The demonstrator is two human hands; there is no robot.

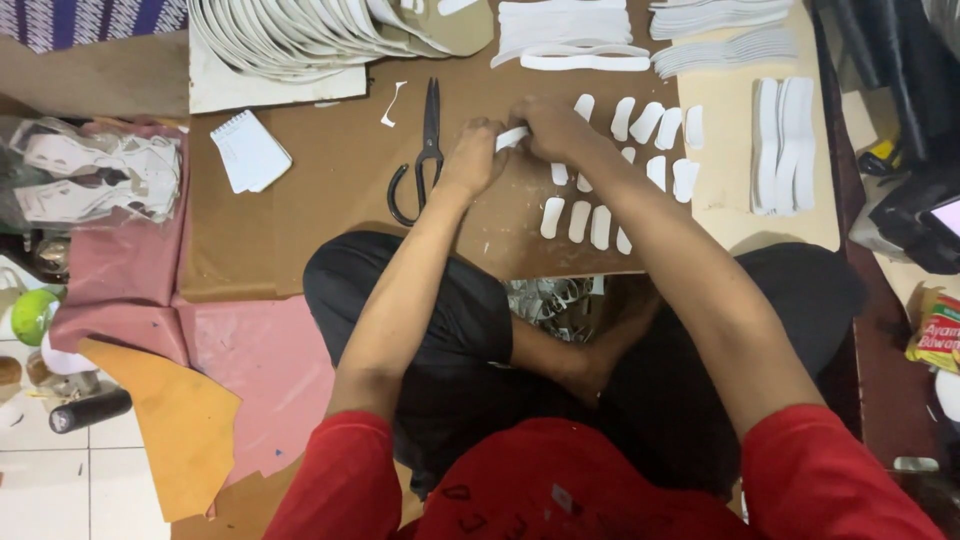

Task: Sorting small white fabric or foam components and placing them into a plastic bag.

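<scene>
Both my hands meet over a brown cardboard work board (330, 190) and hold one small white oblong piece (512, 137) between them. My left hand (472, 158) pinches its left end. My right hand (553, 128) grips its right end. Several more white oblong pieces (650, 125) lie in rows just right of my hands, and others (580, 220) sit nearer to me. Black scissors (424, 150) lie on the board immediately left of my left hand.
Stacks of white sole-shaped cutouts (300, 35) fan across the far left. White strips (785, 145) and piles (720, 50) lie at the far right. A small notepad (250, 152) sits left of the scissors. A bag of cutouts (95, 175), pink sheets (260, 360) and tan leather (185, 430) lie at my left.
</scene>
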